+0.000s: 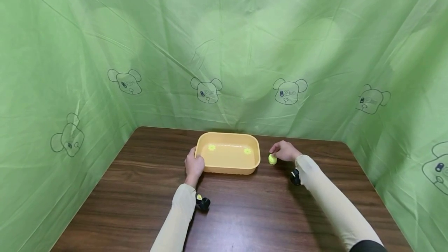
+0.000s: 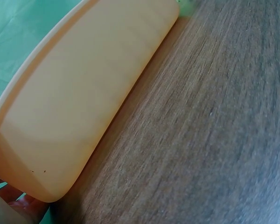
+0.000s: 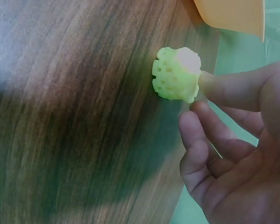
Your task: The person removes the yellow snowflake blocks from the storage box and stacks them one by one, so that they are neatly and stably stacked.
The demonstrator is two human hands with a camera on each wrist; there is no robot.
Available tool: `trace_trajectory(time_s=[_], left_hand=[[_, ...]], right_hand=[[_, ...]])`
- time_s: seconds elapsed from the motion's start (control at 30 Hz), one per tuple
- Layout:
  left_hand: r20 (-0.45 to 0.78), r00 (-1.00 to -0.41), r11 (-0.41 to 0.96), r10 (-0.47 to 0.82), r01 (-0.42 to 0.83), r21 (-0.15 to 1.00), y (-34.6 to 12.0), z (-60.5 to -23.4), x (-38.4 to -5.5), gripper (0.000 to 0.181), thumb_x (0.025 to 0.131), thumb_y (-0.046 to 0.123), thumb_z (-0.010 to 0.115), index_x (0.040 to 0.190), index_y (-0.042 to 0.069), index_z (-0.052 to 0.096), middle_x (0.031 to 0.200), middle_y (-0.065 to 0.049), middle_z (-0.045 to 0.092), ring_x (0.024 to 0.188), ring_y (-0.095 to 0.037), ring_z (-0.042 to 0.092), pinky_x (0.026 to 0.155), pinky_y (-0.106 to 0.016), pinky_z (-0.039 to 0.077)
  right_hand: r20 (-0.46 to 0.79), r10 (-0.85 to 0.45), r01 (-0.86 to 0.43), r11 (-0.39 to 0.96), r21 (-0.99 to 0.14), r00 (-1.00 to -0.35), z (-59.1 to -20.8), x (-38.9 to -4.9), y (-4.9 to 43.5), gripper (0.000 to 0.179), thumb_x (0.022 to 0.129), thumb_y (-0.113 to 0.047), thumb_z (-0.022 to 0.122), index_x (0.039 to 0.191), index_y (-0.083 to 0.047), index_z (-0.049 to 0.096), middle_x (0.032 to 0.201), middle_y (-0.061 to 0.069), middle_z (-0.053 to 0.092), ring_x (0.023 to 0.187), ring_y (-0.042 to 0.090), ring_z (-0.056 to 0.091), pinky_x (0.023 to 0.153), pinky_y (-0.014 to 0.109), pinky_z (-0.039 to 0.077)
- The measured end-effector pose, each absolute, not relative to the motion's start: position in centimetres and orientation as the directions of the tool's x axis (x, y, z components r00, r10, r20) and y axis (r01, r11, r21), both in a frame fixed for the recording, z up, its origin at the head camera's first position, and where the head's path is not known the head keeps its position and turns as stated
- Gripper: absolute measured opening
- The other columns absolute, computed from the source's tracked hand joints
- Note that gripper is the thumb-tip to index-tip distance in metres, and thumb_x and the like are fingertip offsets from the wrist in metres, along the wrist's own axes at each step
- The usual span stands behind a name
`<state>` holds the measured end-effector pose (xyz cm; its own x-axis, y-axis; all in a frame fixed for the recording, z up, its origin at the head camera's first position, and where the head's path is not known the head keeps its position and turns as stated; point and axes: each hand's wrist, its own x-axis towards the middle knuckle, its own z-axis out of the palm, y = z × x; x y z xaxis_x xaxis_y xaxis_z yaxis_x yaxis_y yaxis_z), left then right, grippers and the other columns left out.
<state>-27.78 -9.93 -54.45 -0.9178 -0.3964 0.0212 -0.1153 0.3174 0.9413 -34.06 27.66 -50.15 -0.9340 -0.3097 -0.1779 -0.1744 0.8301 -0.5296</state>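
Head view shows us two yellow-green pieces (image 1: 211, 147) already lying in the tray (image 1: 227, 169); a third piece (image 1: 272, 159) sits on the bench (image 1: 245, 213) just right of it, pinched by our right hand (image 1: 285, 151). Our left hand (image 1: 194, 165) grips the tray's near-left corner. We count one tray, three pieces.

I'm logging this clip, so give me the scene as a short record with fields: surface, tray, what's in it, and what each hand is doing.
surface: dark wooden table, green printed cloth hung behind and at both sides
tray: yellow-orange tray, near the table's far edge
tray contents: two small yellow-green pieces on its floor
left hand: left hand grips the tray's left end
right hand: right hand touches a yellow-green lattice piece with its fingertips, on the table right of the tray
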Motion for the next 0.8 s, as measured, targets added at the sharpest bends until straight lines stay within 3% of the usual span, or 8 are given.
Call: trace_trajectory(time_s=[0.8], left_hand=[[0.013, -0.923, 0.304, -0.384, -0.113, 0.946, -10.24, -54.63, -28.51, 0.048, 0.096, 0.008, 0.045, 0.142, 0.006, 0.058, 0.139, -0.021, 0.061, 0.127, -0.037, 0.057, 0.108, -0.051, 0.045]], right_hand=[[-0.211, -0.287, -0.137, 0.837, -0.529, -0.935, -50.13, -33.95, 27.32, 0.014, 0.091, -0.006, 0.064, 0.099, -0.006, 0.076, 0.099, 0.006, 0.076, 0.092, 0.021, 0.063, 0.082, 0.038, 0.051]])
